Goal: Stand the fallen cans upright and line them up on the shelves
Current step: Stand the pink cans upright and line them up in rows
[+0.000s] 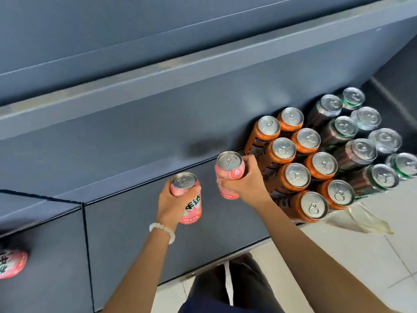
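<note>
Both forearms reach in: left hand (pixel 174 199) and right hand (pixel 244 180) each wrap fingers around an upright pink can (pixel 229 175) above the grey shelf (pixel 135 222). Orange cans (pixel 291 175) already stand in rows; another pink can (pixel 11 263) lies fallen.

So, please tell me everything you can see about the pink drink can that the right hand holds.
The pink drink can in the right hand is a metal cylinder with a silver lid and a closed pull tab. Its pink label carries pale fruit pictures, a small purple mark and white print too blurred to read. It stands upright, near the back of the dark grey shelf, just left of the orange cans. The right hand grips its side, fingers curled round it. Whether its base touches the shelf is hidden.
</note>
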